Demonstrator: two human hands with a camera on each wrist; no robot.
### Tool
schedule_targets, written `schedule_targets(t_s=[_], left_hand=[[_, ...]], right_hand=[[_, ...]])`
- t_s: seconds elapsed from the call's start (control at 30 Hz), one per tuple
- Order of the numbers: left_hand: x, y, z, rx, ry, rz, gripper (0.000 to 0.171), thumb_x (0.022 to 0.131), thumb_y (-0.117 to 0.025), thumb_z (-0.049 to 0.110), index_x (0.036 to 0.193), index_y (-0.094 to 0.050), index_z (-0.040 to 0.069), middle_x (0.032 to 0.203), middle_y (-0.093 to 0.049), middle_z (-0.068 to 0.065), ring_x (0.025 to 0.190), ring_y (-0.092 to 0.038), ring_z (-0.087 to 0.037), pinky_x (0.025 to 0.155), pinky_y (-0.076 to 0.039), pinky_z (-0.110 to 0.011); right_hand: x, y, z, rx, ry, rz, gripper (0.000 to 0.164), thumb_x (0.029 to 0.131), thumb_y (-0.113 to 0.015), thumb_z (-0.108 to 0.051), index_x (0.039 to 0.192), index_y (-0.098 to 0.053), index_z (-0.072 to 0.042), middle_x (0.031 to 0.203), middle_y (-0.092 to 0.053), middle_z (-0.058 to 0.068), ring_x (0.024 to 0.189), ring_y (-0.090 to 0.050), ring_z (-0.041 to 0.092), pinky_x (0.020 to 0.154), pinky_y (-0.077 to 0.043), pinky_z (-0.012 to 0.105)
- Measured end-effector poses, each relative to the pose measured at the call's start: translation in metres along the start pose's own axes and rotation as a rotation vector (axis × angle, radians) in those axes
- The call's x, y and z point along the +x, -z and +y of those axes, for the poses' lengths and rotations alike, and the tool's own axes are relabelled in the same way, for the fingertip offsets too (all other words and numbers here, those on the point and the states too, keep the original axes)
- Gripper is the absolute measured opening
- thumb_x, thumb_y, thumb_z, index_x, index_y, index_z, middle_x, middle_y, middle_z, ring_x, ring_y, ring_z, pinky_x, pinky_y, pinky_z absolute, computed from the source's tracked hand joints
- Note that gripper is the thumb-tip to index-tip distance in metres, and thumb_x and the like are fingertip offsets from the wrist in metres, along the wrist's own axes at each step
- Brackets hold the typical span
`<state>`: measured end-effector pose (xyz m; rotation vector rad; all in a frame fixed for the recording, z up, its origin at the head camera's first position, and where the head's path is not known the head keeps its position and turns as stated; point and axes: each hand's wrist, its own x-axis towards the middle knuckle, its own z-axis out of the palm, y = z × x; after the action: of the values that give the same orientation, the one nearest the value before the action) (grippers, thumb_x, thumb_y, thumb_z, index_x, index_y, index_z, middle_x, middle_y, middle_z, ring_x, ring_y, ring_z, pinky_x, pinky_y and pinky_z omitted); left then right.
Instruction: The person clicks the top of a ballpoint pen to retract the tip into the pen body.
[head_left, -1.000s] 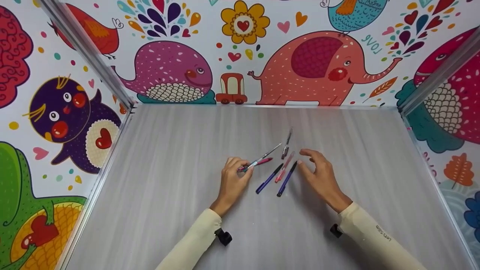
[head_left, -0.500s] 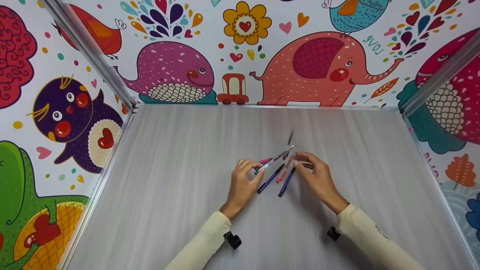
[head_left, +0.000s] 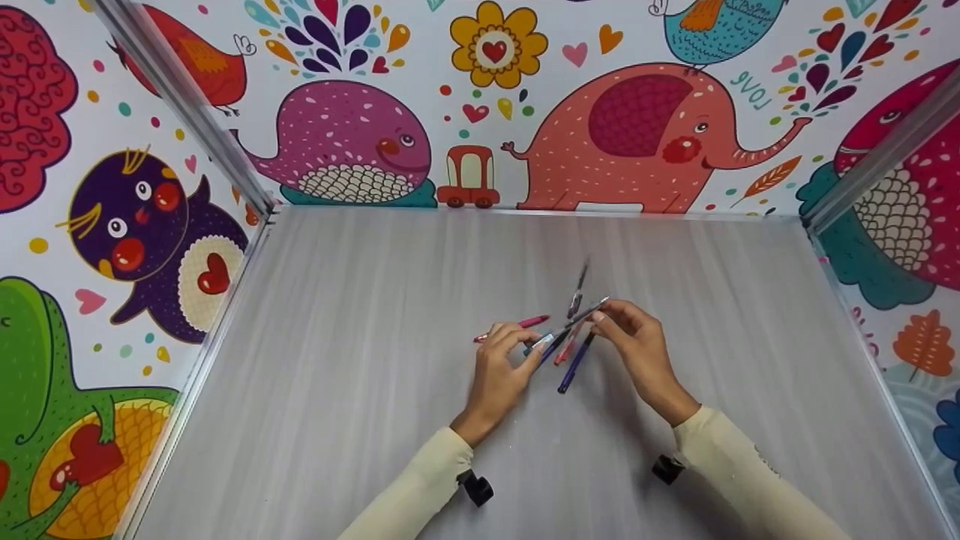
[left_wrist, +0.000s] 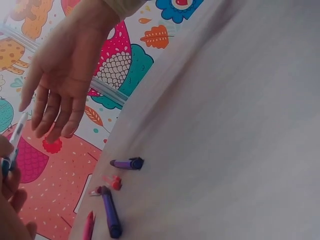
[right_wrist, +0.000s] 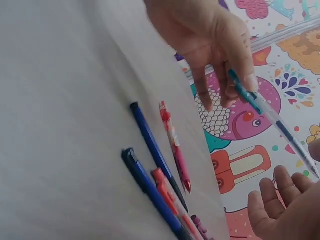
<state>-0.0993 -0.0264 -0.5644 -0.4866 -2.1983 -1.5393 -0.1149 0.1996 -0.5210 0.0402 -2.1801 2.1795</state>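
Note:
My left hand pinches a clear pen with a teal clip by its clip end, thumb against the barrel. The pen slants up to the right, above several pens on the table. My right hand is at its tip, thumb and forefinger apart close around it, the other fingers loosely extended in the left wrist view. Below lie two blue pens, a coral pen and a pink pen. A clear pen with a dark red end points to the back.
The pale grey wood-grain table has metal rails along its edges. Cartoon-printed walls stand at the back and both sides. Each sleeved wrist wears a small black camera.
My left hand has carried the clear pen to the right, away from the pink pen and over the others. My right hand has come in slightly to its tip.

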Motion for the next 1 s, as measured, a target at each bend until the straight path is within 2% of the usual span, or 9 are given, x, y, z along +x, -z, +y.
schedule_targets(t_s=[0.07,0.2,0.37,0.47,0.57,0.67,0.8,0.9,1.0], left_hand=[[-0.002,-0.001,0.001,-0.010,-0.005,-0.003,0.009,0.095,-0.086,0.005,0.102,-0.080,0.007,0.101,-0.075,0.000,0.101,-0.065,-0.019,0.091,-0.054,-0.035],[-0.005,-0.003,0.001,-0.030,-0.005,-0.006,0.008,0.097,-0.085,0.006,0.103,-0.081,0.009,0.103,-0.075,0.003,0.101,-0.065,-0.019,0.092,-0.054,-0.035],[-0.007,-0.004,0.000,-0.058,0.008,-0.032,0.006,0.099,-0.084,0.008,0.104,-0.081,0.009,0.104,-0.076,0.002,0.101,-0.066,-0.019,0.095,-0.053,-0.038],[-0.009,-0.005,0.001,-0.074,0.049,-0.071,0.011,0.099,-0.083,0.008,0.110,-0.080,0.009,0.103,-0.077,0.001,0.105,-0.067,-0.019,0.101,-0.053,-0.039],[-0.011,-0.004,0.004,-0.077,0.093,-0.120,0.023,0.099,-0.082,0.008,0.122,-0.078,0.007,0.102,-0.075,0.000,0.108,-0.067,-0.020,0.104,-0.053,-0.043],[-0.011,-0.004,0.006,-0.084,0.126,-0.167,0.035,0.100,-0.081,0.009,0.134,-0.075,0.004,0.101,-0.074,0.000,0.108,-0.066,-0.022,0.098,-0.054,-0.050],[-0.012,-0.005,0.009,-0.098,0.168,-0.236,0.040,0.102,-0.080,0.010,0.141,-0.073,0.006,0.102,-0.073,0.000,0.105,-0.065,-0.025,0.086,-0.054,-0.052],[-0.013,-0.006,0.011,-0.106,0.191,-0.285,0.041,0.102,-0.079,0.009,0.142,-0.073,0.011,0.101,-0.074,0.000,0.103,-0.065,-0.025,0.085,-0.053,-0.052],[-0.015,-0.007,0.014,-0.116,0.186,-0.324,0.040,0.102,-0.079,0.008,0.142,-0.074,0.012,0.106,-0.077,0.000,0.105,-0.066,-0.021,0.088,-0.054,-0.053]], right_hand=[[0.000,-0.001,-0.002,0.055,-0.005,0.020,0.023,0.107,-0.069,0.000,0.125,-0.068,0.015,0.116,-0.074,0.016,0.103,-0.076,0.021,0.095,-0.063,0.034],[0.001,-0.002,-0.004,0.128,-0.009,0.041,0.023,0.107,-0.067,0.002,0.124,-0.067,0.018,0.118,-0.074,0.022,0.102,-0.076,0.022,0.094,-0.063,0.035],[0.002,-0.001,-0.005,0.148,-0.016,0.049,0.023,0.106,-0.068,0.004,0.123,-0.066,0.020,0.118,-0.073,0.024,0.103,-0.076,0.023,0.095,-0.063,0.039],[0.002,-0.001,-0.007,0.138,-0.017,0.050,0.022,0.105,-0.070,0.004,0.122,-0.068,0.018,0.115,-0.075,0.019,0.101,-0.076,0.022,0.096,-0.063,0.044],[0.002,-0.001,-0.009,0.130,-0.009,0.043,0.020,0.104,-0.070,0.005,0.120,-0.069,0.017,0.113,-0.076,0.018,0.100,-0.076,0.022,0.096,-0.063,0.045],[0.002,-0.001,-0.011,0.118,-0.002,0.032,0.019,0.105,-0.070,0.005,0.120,-0.070,0.016,0.114,-0.077,0.018,0.100,-0.076,0.022,0.094,-0.064,0.042],[0.001,0.000,-0.014,0.105,-0.001,0.008,0.018,0.105,-0.070,0.004,0.120,-0.071,0.015,0.116,-0.076,0.020,0.101,-0.076,0.023,0.093,-0.064,0.038],[-0.001,0.000,-0.016,0.090,-0.013,-0.021,0.019,0.106,-0.069,0.003,0.121,-0.071,0.015,0.119,-0.074,0.024,0.104,-0.076,0.024,0.094,-0.064,0.039],[-0.002,0.001,-0.018,0.074,-0.019,-0.054,0.020,0.106,-0.069,0.002,0.122,-0.071,0.015,0.121,-0.072,0.030,0.106,-0.076,0.031,0.096,-0.063,0.041]])
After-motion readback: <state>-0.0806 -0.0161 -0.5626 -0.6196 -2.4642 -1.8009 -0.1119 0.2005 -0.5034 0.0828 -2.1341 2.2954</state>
